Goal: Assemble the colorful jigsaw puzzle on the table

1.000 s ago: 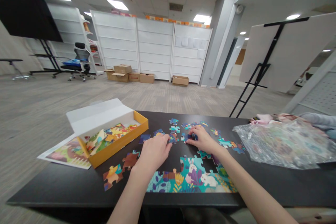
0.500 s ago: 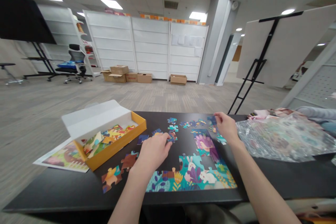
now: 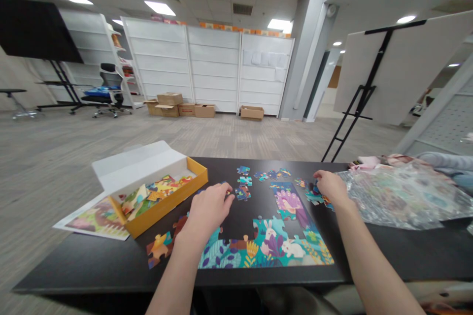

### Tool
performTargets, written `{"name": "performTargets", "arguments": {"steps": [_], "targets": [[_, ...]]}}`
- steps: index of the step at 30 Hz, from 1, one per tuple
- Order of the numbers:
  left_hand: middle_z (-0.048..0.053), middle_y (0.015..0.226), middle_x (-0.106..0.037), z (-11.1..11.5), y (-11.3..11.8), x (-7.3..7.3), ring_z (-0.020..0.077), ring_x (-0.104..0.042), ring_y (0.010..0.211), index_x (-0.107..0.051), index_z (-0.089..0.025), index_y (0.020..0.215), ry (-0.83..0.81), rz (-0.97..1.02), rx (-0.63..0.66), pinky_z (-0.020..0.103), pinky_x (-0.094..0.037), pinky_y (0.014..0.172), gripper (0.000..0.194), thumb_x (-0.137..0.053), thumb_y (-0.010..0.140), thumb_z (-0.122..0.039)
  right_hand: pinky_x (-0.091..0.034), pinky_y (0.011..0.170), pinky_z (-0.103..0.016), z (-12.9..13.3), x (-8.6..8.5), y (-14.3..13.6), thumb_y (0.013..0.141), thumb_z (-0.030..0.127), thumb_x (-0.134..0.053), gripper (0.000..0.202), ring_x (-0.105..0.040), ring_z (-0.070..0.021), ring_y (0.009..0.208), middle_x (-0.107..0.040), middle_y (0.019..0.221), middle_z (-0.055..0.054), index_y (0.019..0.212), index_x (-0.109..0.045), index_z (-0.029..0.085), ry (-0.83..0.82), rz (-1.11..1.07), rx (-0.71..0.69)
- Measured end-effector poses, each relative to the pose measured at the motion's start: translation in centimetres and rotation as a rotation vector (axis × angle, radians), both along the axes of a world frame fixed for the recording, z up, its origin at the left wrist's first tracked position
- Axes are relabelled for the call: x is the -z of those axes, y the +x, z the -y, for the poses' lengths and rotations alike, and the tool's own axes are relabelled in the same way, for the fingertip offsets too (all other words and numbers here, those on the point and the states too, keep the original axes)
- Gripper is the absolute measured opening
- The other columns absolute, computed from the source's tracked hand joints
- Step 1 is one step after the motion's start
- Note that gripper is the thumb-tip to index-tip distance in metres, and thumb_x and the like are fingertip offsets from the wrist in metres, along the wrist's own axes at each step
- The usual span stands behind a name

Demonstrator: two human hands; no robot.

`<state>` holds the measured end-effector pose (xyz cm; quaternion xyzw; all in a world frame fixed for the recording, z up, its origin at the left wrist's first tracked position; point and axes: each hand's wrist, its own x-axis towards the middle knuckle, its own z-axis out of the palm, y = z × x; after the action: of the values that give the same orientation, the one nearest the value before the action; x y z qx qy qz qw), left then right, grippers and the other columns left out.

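Note:
A partly joined puzzle [image 3: 273,246] with white rabbits and purple plants lies near the table's front edge, its right side rising to a purple bird section [image 3: 288,200]. My left hand [image 3: 212,205] is over the table left of a short column of loose pieces [image 3: 244,182]; its fingers curl down and what is under them is hidden. At the right, my right hand [image 3: 330,187] has its fingertips together at dark blue pieces beside teal ones [image 3: 314,198]. Brown and orange pieces [image 3: 159,248] lie left of my left forearm.
An open yellow box [image 3: 166,206] of puzzle pieces stands at the left, partly over a picture sheet [image 3: 92,219]. Clear plastic wrapping [image 3: 406,197] covers the right part of the black table [image 3: 111,268]. More loose pieces [image 3: 273,174] lie near the far edge.
My right hand has moved right and towards me from the far edge, and the dark blue piece there has gone with it. My left hand has shifted slightly left, away from the piece column.

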<state>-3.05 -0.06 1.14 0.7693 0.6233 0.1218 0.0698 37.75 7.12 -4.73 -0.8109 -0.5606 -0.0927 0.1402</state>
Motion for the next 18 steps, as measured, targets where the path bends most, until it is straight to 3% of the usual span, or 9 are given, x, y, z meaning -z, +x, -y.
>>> {"name": "performTargets", "arguments": {"steps": [5,13,18], "targets": [[0.005,0.109,-0.075,-0.5,-2.4,-0.6,0.0246,-0.07,0.102,-0.067,-0.027,0.111,0.017,0.039,-0.143,0.033,-0.05,0.082,0.026,-0.045,0.097,-0.031,-0.047,0.071,-0.034,0.0,-0.4,-1.4,0.09,0.022,-0.047,0.032,-0.07,-0.0272,0.087,-0.073,0.105,-0.017,0.104,-0.076,0.019,0.071,0.046,-0.073],[0.003,0.114,-0.076,0.1,-8.2,-1.9,0.0258,-0.069,0.105,-0.066,-0.027,0.115,-0.005,0.015,-0.288,0.033,-0.05,0.086,0.029,-0.047,0.094,-0.03,-0.044,0.07,-0.03,-0.2,-0.4,-3.3,0.09,0.029,-0.051,0.027,-0.067,-0.024,0.088,-0.074,0.101,-0.01,0.099,-0.074,0.02,0.061,-0.013,-0.197],[0.004,0.102,-0.078,1.0,-10.2,-2.4,0.0241,-0.071,0.098,-0.069,-0.024,0.106,-0.149,-0.024,-0.23,0.029,-0.049,0.076,0.025,-0.052,0.091,-0.035,-0.04,0.064,-0.03,-0.1,-0.3,-3.3,0.09,0.032,-0.051,0.026,-0.068,-0.0249,0.087,-0.076,0.096,-0.009,0.094,-0.075,0.022,0.023,-0.024,-0.153]]}}
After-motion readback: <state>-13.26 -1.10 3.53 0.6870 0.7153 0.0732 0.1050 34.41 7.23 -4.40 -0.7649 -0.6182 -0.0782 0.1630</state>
